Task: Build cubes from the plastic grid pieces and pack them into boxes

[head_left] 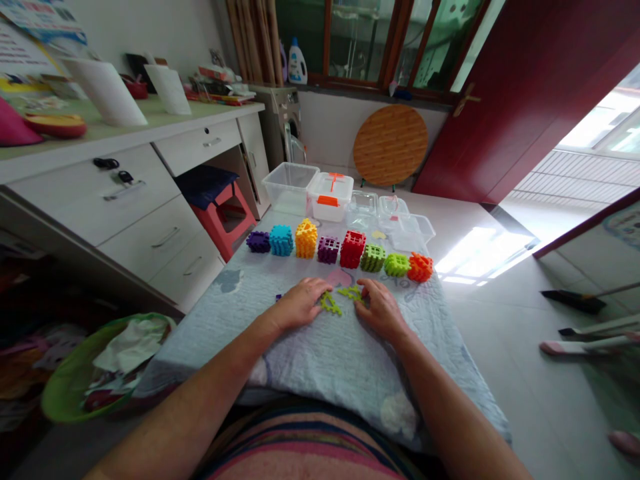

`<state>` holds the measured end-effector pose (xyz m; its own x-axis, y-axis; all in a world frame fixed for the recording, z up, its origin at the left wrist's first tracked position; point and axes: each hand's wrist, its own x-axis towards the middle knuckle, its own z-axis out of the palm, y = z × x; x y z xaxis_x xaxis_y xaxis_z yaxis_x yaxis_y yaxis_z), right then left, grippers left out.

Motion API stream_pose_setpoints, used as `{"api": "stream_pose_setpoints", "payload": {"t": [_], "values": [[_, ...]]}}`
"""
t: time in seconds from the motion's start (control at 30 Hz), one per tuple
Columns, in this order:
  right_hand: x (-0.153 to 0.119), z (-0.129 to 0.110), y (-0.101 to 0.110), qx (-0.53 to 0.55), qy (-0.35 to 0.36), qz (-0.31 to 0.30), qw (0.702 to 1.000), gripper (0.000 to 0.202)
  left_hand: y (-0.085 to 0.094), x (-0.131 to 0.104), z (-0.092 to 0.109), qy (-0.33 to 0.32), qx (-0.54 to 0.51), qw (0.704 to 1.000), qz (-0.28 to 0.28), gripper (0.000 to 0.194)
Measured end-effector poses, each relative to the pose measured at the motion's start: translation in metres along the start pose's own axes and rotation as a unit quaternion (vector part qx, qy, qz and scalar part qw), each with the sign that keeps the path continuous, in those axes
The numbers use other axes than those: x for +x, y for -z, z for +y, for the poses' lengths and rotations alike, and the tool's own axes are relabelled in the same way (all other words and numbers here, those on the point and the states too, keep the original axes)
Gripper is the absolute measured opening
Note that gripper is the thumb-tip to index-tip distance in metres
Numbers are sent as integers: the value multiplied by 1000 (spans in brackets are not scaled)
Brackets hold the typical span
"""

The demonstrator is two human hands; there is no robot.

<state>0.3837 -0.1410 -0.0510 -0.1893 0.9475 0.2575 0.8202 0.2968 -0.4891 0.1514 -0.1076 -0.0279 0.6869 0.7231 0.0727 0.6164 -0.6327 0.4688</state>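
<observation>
My left hand (303, 303) rests low over the cloth-covered table, thumb and fingers closed on the edge of a light-green interlocking puzzle piece (330, 304). Opposite it, my right hand (381, 308) pinches a second light-green puzzle piece (350, 293) between thumb and fingers. The two notched pieces are close together but apart. A small purple piece (279, 297) shows partly from behind my left hand. Beyond my hands stands a row of block stacks, among them a blue stack (281, 240), a yellow stack (305, 239), a red stack (353, 249) and an orange stack (421, 267).
Behind the row are an open clear bin (290, 188), a lidded box with orange clasps (331, 207) and several smaller clear containers (362, 211). A red stool (225, 223) and a green laundry basket (60, 393) stand left of the table (320, 373).
</observation>
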Motion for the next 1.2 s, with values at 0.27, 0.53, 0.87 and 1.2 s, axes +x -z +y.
{"api": "stream_pose_setpoints", "payload": {"t": [0.27, 0.53, 0.87, 1.2], "values": [[-1, 1, 1, 75, -22, 35, 996, 39, -22, 4, 11, -10, -95, 993, 66, 64], [1, 8, -1, 120, -6, 35, 992, 40, -31, 4, 24, 33, -25, 990, 135, 77], [4, 12, 1, 205, -6, 91, 974, 32, -44, 13, 32, -11, -90, 990, 105, 87], [5, 7, -3, 134, 17, 27, 990, 32, -40, 4, 29, 48, -4, 984, 172, 56]]}}
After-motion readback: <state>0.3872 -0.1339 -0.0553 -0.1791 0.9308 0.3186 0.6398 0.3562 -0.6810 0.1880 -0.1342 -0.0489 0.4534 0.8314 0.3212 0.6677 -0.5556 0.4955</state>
